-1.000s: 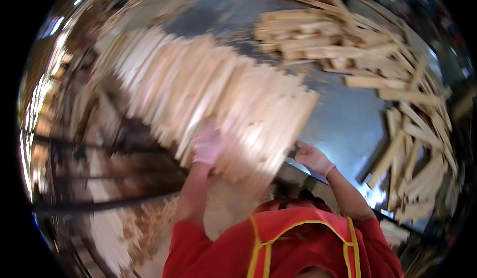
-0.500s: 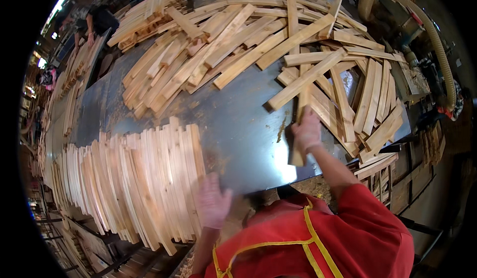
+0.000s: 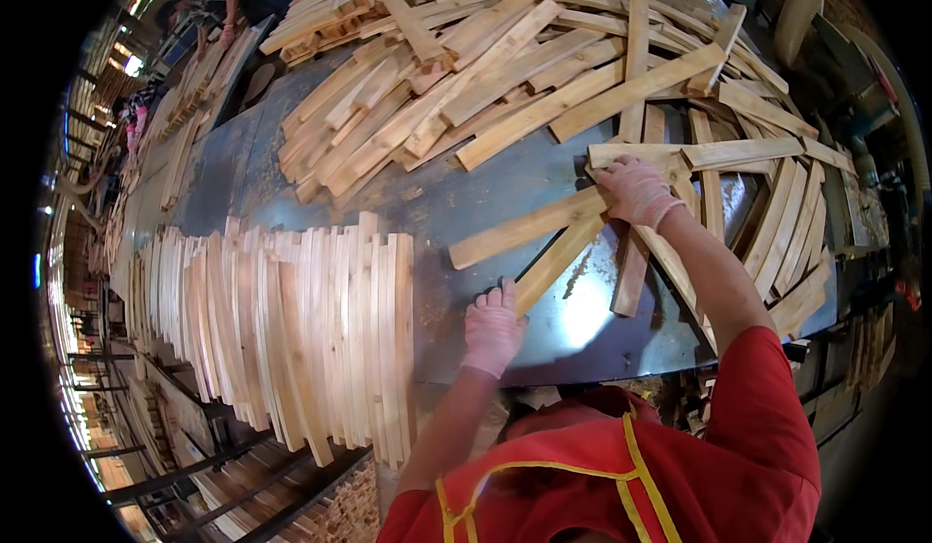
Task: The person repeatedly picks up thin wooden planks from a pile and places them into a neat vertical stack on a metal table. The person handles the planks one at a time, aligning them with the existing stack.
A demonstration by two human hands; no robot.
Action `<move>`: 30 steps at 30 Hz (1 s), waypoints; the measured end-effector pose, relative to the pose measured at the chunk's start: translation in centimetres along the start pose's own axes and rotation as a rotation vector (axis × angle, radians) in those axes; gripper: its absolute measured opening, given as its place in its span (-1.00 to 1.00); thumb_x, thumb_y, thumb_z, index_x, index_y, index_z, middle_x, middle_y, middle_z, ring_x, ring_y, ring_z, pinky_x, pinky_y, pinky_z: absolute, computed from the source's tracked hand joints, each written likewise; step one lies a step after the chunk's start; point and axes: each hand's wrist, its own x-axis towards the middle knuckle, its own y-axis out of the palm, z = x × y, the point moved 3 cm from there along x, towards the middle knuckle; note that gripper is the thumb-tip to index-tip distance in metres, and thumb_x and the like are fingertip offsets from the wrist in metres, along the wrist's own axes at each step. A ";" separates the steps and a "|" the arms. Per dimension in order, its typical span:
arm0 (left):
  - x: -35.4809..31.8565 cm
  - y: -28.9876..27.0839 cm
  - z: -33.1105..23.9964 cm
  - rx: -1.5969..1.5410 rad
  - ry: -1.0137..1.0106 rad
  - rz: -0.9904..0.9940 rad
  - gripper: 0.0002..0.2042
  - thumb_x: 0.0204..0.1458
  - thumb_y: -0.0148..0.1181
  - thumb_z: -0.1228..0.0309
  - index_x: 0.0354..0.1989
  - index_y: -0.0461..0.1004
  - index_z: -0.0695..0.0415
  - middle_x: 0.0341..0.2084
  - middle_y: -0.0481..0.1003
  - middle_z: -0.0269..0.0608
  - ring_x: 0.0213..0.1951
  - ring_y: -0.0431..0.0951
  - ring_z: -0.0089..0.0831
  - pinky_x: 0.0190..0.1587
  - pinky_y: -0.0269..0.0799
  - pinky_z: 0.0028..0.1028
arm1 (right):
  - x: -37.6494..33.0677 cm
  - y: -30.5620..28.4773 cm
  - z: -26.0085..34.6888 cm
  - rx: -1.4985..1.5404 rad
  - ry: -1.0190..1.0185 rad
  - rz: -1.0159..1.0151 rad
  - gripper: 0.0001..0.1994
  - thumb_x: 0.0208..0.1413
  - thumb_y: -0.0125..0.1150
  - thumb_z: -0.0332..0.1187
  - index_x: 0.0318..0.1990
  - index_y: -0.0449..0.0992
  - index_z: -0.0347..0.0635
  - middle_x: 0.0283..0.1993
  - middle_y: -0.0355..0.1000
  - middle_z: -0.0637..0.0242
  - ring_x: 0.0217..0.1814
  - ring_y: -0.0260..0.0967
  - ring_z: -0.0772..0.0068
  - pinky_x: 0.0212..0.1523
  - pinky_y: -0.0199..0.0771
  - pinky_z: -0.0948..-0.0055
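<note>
My left hand (image 3: 495,331), in a thin pale glove, is at the near end of a wooden strip (image 3: 561,263), its fingers and thumb closed about that end. The gloved right hand (image 3: 643,192) grips the strips' far ends at the edge of a loose pile, its fingers bent over the wood. A second strip (image 3: 524,228) fans out leftward from under this hand. Exactly which pieces the right fingers hold is partly hidden. Left of my left hand, a row of pale strips (image 3: 320,334) lies side by side.
A metal-topped table (image 3: 451,315) carries the wood. Loose strips (image 3: 505,87) spread crosswise over its far side, and more (image 3: 791,223) lie at the right. A stack (image 3: 345,4) stands at the back left. Another person (image 3: 231,9) is at the far left. A hose (image 3: 804,9) hangs far right.
My left hand has moved right and away from the row to a strip's end. My right hand has gone farther up into the pile. Two strips now slant toward the left. The view has shifted.
</note>
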 end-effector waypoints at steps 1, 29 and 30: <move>-0.9 -0.4 0.9 0.005 -0.015 -0.033 -0.15 0.01 0.40 0.00 0.48 0.25 0.04 0.11 0.48 -0.17 0.11 0.49 -0.18 0.16 0.38 -0.14 | -0.2 -1.3 0.7 0.087 0.030 0.016 -0.39 0.13 0.35 -0.13 0.36 0.40 0.06 0.10 0.57 0.23 0.24 0.44 0.05 0.24 0.41 0.11; -23.5 -3.4 11.5 -0.198 -0.171 -0.240 -0.25 -0.01 0.42 0.16 0.37 0.37 0.22 0.33 0.37 0.10 0.34 0.33 0.15 0.36 0.29 0.01 | -8.1 -2.8 13.2 0.664 0.609 -0.365 -0.47 0.09 0.35 0.04 0.08 0.55 -0.15 0.11 0.57 0.00 0.14 0.50 -0.07 0.19 0.50 0.06; -23.0 -3.3 10.9 -0.215 -0.150 -0.216 -0.24 -0.02 0.44 0.17 0.38 0.37 0.20 0.35 0.36 0.08 0.35 0.32 0.13 0.37 0.27 0.02 | -9.8 -2.4 7.2 0.436 0.774 -0.609 -0.36 0.03 0.42 0.10 0.15 0.56 -0.17 0.11 0.54 -0.03 0.17 0.48 -0.03 0.24 0.49 0.11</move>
